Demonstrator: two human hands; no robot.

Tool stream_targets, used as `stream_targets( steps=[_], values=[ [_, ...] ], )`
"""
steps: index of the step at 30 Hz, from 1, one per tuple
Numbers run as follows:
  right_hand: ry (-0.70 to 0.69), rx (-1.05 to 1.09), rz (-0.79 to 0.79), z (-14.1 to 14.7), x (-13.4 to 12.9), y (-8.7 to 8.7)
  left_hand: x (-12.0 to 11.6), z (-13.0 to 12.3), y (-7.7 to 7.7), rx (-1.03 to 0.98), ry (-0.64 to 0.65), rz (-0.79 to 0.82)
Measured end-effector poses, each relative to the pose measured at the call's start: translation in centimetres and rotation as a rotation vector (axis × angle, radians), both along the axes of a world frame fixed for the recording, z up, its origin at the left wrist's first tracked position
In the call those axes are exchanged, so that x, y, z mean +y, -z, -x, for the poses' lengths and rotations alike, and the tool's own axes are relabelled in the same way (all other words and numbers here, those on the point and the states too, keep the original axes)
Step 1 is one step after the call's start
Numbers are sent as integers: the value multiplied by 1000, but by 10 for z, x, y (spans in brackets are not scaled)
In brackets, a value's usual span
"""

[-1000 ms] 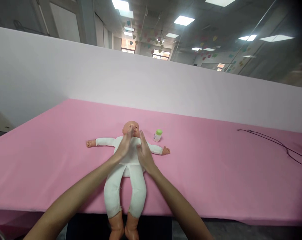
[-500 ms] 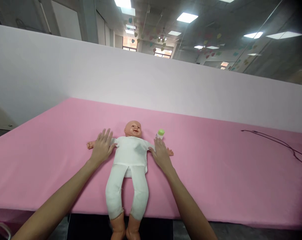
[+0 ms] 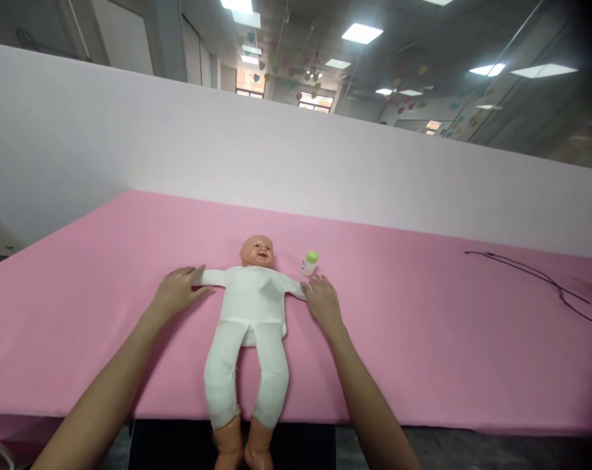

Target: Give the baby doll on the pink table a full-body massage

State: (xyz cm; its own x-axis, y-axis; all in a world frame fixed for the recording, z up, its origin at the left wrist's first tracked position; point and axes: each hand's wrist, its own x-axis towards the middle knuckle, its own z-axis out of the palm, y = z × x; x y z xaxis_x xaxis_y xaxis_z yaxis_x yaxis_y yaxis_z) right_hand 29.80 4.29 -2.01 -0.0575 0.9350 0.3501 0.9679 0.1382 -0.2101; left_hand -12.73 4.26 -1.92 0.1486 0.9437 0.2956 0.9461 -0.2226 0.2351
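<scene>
A baby doll (image 3: 254, 297) in a white top and white leggings lies on its back with its arms stretched out sideways. My left hand (image 3: 178, 290) closes round the end of the doll's arm on the left, thumb below the sleeve and fingers above it. Round the end of the other arm, my right hand (image 3: 324, 301) is curled in the same way. Both doll hands are hidden under mine. Just above my right hand, a small white bottle with a green cap (image 3: 309, 262) lies tilted on the cloth, apart from my fingers.
The doll rests on a pink-covered table (image 3: 398, 352), its bare feet hanging past the front edge. A white partition (image 3: 296, 156) rises along the back. Thin dark cables (image 3: 535, 271) lie at the right. Something black (image 3: 178, 444) shows below the front edge.
My flat hands have slid outward along the doll's sleeves to the ends of its arms and curled round them. The doll's hands, seen before, are now covered. The view has shifted slightly.
</scene>
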Motion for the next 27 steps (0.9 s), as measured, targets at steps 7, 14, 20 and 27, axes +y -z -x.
stream_targets(
  steps=[7,14,20,27],
  values=[
    [385,119,215,-35,-5,-2,2,40,-8,-182,13,122],
    [156,851,239,-17,-3,-18,4,22,-23,-883,26,-80],
    [-126,1139,201,1,9,-4,4,-27,-13,-1357,-134,-62],
    [-255,1016,49,25,22,22,25,-56,1,-1335,10,-19]
  ],
)
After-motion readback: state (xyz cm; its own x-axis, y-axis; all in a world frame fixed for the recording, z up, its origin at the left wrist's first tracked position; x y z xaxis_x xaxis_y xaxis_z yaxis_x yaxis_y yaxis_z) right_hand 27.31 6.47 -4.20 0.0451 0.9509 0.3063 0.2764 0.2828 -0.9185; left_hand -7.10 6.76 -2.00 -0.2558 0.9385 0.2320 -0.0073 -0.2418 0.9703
